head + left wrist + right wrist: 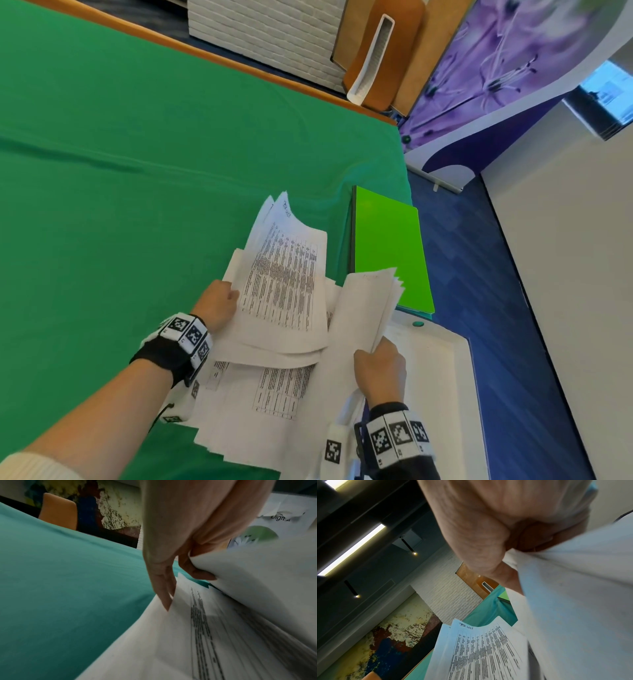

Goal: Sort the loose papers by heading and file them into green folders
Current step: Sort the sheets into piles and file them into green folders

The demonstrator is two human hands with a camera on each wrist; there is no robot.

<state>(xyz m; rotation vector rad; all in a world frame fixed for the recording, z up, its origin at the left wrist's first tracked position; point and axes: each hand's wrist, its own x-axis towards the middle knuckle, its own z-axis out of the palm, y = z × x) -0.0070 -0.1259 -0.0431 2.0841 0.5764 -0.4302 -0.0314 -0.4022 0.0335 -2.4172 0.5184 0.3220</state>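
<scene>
My left hand (219,303) grips a lifted sheaf of printed sheets (284,284), tables face up, one headed "TASK LIST" (466,626). In the left wrist view its fingers (197,572) curl round the sheaf's edge (257,574) above more printed papers (205,635). My right hand (378,371) grips a second, upright bundle of papers (366,308) with blank backs showing; the right wrist view has this bundle (573,588) pressed in the fist. More loose sheets (267,407) lie spread below on the green cloth. A stack of bright green folders (387,250) lies at the table's right edge.
The green cloth (137,171) covers the table, with an orange rim at the far side. A white surface (435,370) with a green button stands beside my right hand. Blue floor (479,274) lies to the right. A brown chair back (383,51) stands beyond the table.
</scene>
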